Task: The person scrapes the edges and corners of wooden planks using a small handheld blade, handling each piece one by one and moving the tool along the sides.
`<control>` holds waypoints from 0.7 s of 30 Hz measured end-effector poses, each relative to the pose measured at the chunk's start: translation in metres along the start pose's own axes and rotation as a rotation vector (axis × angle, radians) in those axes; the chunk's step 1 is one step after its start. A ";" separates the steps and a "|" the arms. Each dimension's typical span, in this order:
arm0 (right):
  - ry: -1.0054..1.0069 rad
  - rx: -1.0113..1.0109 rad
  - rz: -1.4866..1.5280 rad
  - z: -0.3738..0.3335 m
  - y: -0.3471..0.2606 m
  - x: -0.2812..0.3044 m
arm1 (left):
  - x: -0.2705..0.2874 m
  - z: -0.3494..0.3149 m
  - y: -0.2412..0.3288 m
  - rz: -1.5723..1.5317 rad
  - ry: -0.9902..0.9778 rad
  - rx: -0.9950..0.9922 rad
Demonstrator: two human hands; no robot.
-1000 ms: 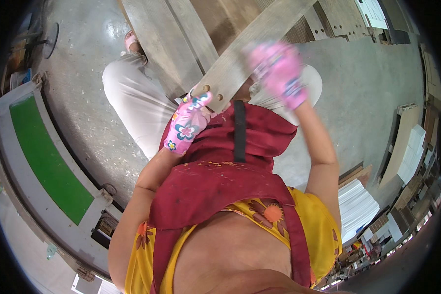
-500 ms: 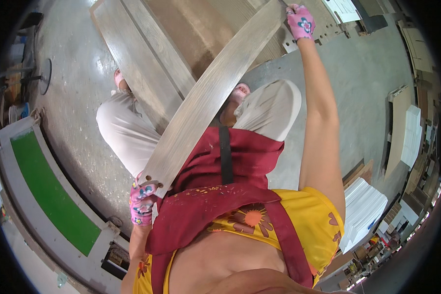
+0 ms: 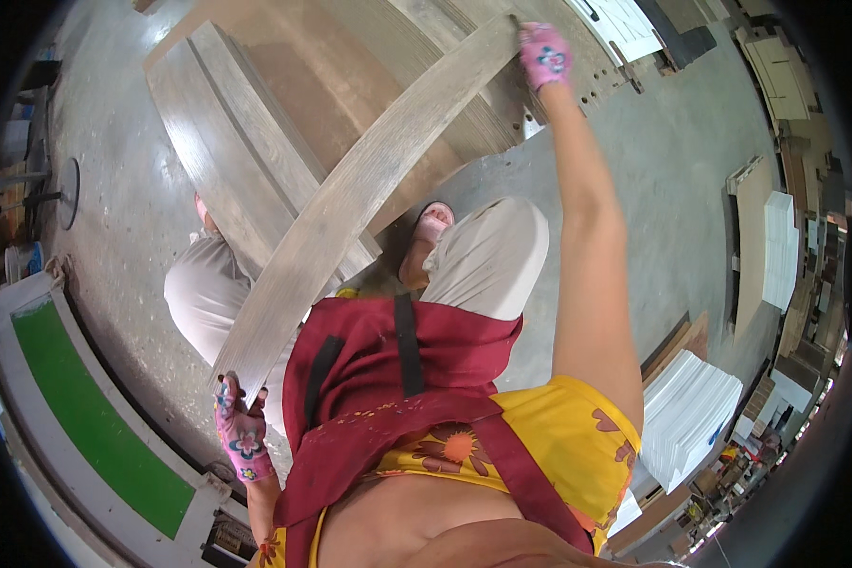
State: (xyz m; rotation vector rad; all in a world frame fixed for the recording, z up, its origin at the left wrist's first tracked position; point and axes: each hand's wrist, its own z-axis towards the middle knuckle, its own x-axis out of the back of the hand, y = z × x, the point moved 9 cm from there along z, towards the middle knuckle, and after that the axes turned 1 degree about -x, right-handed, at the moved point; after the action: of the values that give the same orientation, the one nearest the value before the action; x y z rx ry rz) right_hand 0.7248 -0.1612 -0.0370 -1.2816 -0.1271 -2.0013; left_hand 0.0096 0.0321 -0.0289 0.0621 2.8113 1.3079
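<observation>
A long grey-brown wood-grain plank (image 3: 374, 175) slants across my lap, from near left to far right. At its near end is my left hand (image 3: 242, 434), in a pink flowered glove with dark, bare-looking fingertips. Its fingers and thumb sit around the plank's end corner. My right arm is stretched far forward, and my right hand (image 3: 545, 59), in a matching glove, is closed at the far end of the plank. A small dark tip pokes out beside that hand; I cannot tell whether it is a fingertip or a tool.
Beneath and beyond lie more wood-grain boards (image 3: 208, 123) on a brown sheet (image 3: 284, 57). A white machine with a green strip (image 3: 90, 417) stands at left. White panels (image 3: 693, 417) are stacked at right, with further boards (image 3: 753, 251) behind. My knees flank the plank.
The plank and both hands have shifted left in view. My left hand has slid from over the plank's near face to its end corner, its fingers looser. My right hand stays at the far end.
</observation>
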 end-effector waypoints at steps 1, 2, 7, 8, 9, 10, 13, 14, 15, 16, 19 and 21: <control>-0.087 -0.076 -0.161 0.017 0.037 -0.010 | 0.000 0.000 0.001 0.003 -0.009 -0.020; -0.176 -0.155 -0.321 0.027 0.056 -0.015 | 0.004 0.002 0.003 0.023 0.037 -0.044; -0.144 0.385 -0.114 -0.029 -0.091 -0.012 | 0.009 0.016 0.004 0.038 0.067 0.002; -0.227 0.655 -0.222 -0.065 -0.129 -0.028 | 0.000 0.016 0.007 0.016 0.033 0.005; -0.294 0.553 0.185 -0.078 -0.159 -0.008 | -0.003 0.015 0.008 -0.005 0.009 0.007; -0.351 0.427 0.583 -0.080 -0.176 0.010 | -0.006 0.016 0.009 0.002 0.004 0.001; -0.379 0.325 -0.089 -0.038 -0.108 -0.052 | -0.010 0.015 0.014 0.030 0.006 -0.013; -0.238 0.170 -0.017 -0.011 -0.064 -0.045 | -0.008 0.014 0.013 0.028 0.028 -0.011; -0.088 0.014 0.044 0.016 -0.011 -0.027 | -0.008 0.019 0.014 0.022 0.035 -0.008; -0.098 -0.043 -0.058 0.034 0.035 -0.031 | -0.007 0.023 0.016 0.025 0.049 -0.017; -0.041 0.029 -0.170 0.041 0.043 -0.039 | 0.000 0.030 0.018 0.029 0.066 -0.029; -0.032 0.095 -0.143 0.016 -0.015 -0.033 | 0.004 0.030 0.019 0.016 0.040 -0.037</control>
State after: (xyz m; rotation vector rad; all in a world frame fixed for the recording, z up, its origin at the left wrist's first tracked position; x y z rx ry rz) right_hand 0.7345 -0.1253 -0.0517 -1.2757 -0.3341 -2.0690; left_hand 0.0072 0.0679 -0.0339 0.0582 2.8241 1.3788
